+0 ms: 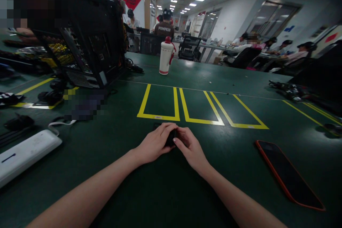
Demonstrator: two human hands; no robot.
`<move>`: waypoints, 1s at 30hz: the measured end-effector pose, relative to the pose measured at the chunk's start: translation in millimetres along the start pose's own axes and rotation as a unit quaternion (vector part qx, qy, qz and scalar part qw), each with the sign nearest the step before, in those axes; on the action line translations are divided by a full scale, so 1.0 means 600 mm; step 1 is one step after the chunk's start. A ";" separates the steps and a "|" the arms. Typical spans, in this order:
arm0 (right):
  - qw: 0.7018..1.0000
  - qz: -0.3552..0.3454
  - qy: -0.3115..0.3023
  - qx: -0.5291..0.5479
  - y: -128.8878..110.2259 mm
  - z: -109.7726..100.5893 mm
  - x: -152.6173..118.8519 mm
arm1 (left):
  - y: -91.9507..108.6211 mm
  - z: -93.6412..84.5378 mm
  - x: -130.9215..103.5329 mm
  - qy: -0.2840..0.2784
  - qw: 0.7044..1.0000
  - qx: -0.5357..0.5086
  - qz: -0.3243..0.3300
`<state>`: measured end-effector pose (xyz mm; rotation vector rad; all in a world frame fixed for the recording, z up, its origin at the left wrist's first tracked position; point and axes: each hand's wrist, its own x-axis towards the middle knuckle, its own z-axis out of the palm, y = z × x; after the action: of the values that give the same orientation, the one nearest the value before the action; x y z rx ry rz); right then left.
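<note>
Gripping a small black object, nearer than the bottle: left hand, right hand; uneven finger pressure could make it slip.

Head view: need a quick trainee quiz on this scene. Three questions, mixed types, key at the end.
1. True or false: the orange-edged phone lies to the right of the person's right hand.

2. Multiple choice: what stands on the table beyond the yellow tape outlines in front of the hands?
A. A white box with a cable
B. A pale bottle with a red lid
C. A desk lamp

3. Short answer: what are the left hand and right hand gathered around?

Key:
1. True.
2. B.
3. A dark object, mostly hidden, so its exact type cannot be told.
</note>
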<state>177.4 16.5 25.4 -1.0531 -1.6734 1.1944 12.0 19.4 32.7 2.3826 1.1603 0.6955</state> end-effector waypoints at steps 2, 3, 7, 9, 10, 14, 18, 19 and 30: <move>1.000 -0.017 -0.004 -0.007 0.000 -0.001 -0.003 | 0.000 0.000 -0.001 -0.001 1.000 0.001 -0.001; 1.000 -0.025 -0.005 -0.008 0.001 -0.001 -0.004 | 0.000 0.000 -0.001 -0.001 1.000 0.002 -0.001; 0.999 -0.039 -0.010 -0.001 0.005 0.001 -0.008 | 0.002 0.000 0.001 0.005 1.000 -0.003 0.001; 0.999 -0.037 -0.003 -0.001 0.007 0.002 -0.007 | 0.004 -0.001 0.001 0.009 1.000 -0.007 0.003; 0.999 -0.034 0.005 -0.002 0.007 0.003 -0.006 | 0.004 -0.001 0.001 0.010 1.000 -0.008 0.003; 1.000 -0.018 0.022 0.003 0.006 0.007 -0.002 | 0.004 0.000 -0.001 0.012 1.000 -0.009 0.003; 1.000 -0.009 0.007 0.011 0.003 0.007 -0.006 | 0.004 0.002 -0.007 0.016 1.000 -0.004 0.006; 1.000 -0.011 0.001 0.014 0.003 0.007 -0.008 | 0.005 0.002 -0.009 0.017 1.000 -0.002 0.007; 0.997 -0.054 -0.002 0.055 0.011 0.017 -0.017 | 0.010 0.007 -0.030 0.045 0.999 0.023 0.019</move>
<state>172.3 5.5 15.6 -0.8823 -1.6270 1.2041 8.8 0.6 27.9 2.4395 1.1817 0.8047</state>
